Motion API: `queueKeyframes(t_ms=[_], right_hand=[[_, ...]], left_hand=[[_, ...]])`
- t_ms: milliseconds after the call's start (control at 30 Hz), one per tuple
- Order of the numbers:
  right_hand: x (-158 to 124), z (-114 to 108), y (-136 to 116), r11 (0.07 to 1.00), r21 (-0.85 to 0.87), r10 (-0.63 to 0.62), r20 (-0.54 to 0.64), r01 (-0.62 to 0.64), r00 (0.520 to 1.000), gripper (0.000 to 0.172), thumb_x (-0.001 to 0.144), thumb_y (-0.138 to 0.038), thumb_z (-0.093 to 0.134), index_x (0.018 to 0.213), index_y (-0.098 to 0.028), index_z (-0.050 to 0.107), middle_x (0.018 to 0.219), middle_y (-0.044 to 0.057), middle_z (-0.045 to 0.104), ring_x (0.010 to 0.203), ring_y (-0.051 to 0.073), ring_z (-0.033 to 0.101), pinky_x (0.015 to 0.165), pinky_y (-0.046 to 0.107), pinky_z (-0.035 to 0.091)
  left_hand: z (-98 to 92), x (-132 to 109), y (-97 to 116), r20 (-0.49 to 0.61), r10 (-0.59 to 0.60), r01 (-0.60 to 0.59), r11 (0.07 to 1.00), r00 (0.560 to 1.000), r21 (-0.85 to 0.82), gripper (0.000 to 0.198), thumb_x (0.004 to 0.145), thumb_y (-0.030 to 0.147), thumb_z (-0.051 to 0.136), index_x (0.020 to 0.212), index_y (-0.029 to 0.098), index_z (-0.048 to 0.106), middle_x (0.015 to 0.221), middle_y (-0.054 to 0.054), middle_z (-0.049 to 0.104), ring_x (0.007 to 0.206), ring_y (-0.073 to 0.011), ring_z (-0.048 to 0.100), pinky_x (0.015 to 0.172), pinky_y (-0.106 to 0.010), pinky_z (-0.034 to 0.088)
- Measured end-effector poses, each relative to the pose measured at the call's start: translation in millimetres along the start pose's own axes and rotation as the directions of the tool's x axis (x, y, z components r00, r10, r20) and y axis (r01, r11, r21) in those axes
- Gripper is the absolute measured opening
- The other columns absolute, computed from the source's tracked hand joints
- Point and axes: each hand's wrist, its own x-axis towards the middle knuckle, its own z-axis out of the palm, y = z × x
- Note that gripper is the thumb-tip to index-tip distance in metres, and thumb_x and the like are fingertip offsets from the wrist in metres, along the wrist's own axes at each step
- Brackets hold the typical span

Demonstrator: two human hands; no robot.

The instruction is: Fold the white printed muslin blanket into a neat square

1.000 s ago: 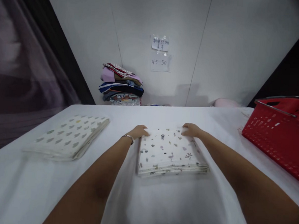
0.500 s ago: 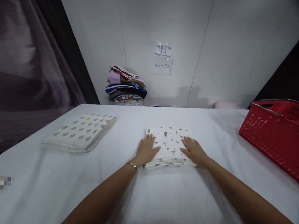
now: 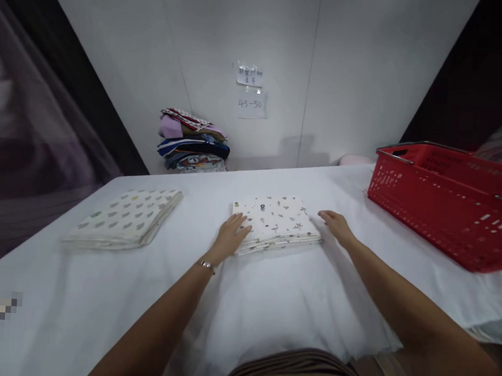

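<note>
Both hands lie flat and open, gripping nothing. The left hand [image 3: 231, 235] rests with fingers spread on the near left corner of the folded printed cloth [image 3: 277, 221]. The right hand [image 3: 337, 226] rests on the white tabletop [image 3: 269, 314] just beside the cloth's right edge. It looks like squaring up a finished fold. Lifting it would call for fingers under both sides. Farther off are another folded cloth [image 3: 125, 217] on the left, a red basket [image 3: 441, 205] on the right, and a stack of clothes [image 3: 193, 142] by the wall.
</note>
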Motion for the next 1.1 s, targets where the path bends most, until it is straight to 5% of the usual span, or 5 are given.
queueKeyframes(t_ms=[133, 233, 567, 800, 1100], right_hand=[[-17.5, -13.6, 1.0, 0.986, -0.029, 0.167, 0.113, -0.165, 0.979, 0.035, 0.078, -0.049, 0.054, 0.066, -0.015, 0.057, 0.069, 0.005, 0.064, 0.052, 0.012, 0.055, 0.048, 0.023, 0.042], [-27.9, -11.9, -3.5, 0.968, -0.09, 0.248, 0.21, -0.234, 0.946, 0.036, 0.079, -0.048, 0.055, 0.061, -0.016, 0.051, 0.055, 0.0, 0.056, 0.04, 0.008, 0.045, 0.039, 0.021, 0.033], [-21.4, -3.8, -17.4, 0.934, -0.179, 0.345, 0.238, -0.309, 0.908, 0.04, 0.073, -0.047, 0.064, 0.055, -0.017, 0.045, 0.045, -0.002, 0.045, 0.037, 0.007, 0.036, 0.036, 0.021, 0.024], [-24.7, -1.1, -11.0, 0.943, -0.188, 0.307, 0.179, -0.273, 0.935, 0.035, 0.075, -0.041, 0.06, 0.056, -0.018, 0.042, 0.04, -0.006, 0.038, 0.038, 0.005, 0.032, 0.037, 0.019, 0.024], [-21.7, -1.1, -27.1, 0.859, -0.376, 0.436, 0.178, -0.348, 0.882, 0.035, 0.07, -0.041, 0.065, 0.052, -0.017, 0.047, 0.044, 0.001, 0.05, 0.038, 0.011, 0.045, 0.038, 0.023, 0.035]], left_hand=[[7.2, -37.9, 4.3, -0.038, 0.156, -0.153, 0.986, 0.987, 0.067, 0.045, 0.089, 0.045, 0.039, 0.126, 0.021, 0.049, 0.141, -0.008, 0.039, 0.134, -0.0218, 0.028, 0.109, -0.043, 0.023], [17.9, -51.9, 0.9, -0.054, 0.202, -0.195, 0.974, 0.978, 0.117, 0.042, 0.09, 0.04, 0.039, 0.126, 0.02, 0.048, 0.14, -0.009, 0.04, 0.133, -0.0225, 0.028, 0.108, -0.045, 0.025], [22.7, -53.2, -3.5, -0.049, 0.267, -0.25, 0.943, 0.962, 0.218, 0.041, 0.088, 0.035, 0.043, 0.125, 0.018, 0.048, 0.138, -0.009, 0.043, 0.132, -0.0243, 0.03, 0.106, -0.044, 0.028], [20.0, -57.2, -1.3, -0.022, 0.248, -0.233, 0.935, 0.969, 0.269, 0.038, 0.09, 0.035, 0.041, 0.125, 0.023, 0.049, 0.138, -0.007, 0.043, 0.132, -0.0237, 0.031, 0.106, -0.047, 0.025], [20.2, -55.7, -7.8, -0.015, 0.287, -0.276, 0.933, 0.958, 0.231, 0.045, 0.088, 0.033, 0.044, 0.131, 0.023, 0.042, 0.141, -0.007, 0.039, 0.133, -0.024, 0.028, 0.106, -0.045, 0.025]])
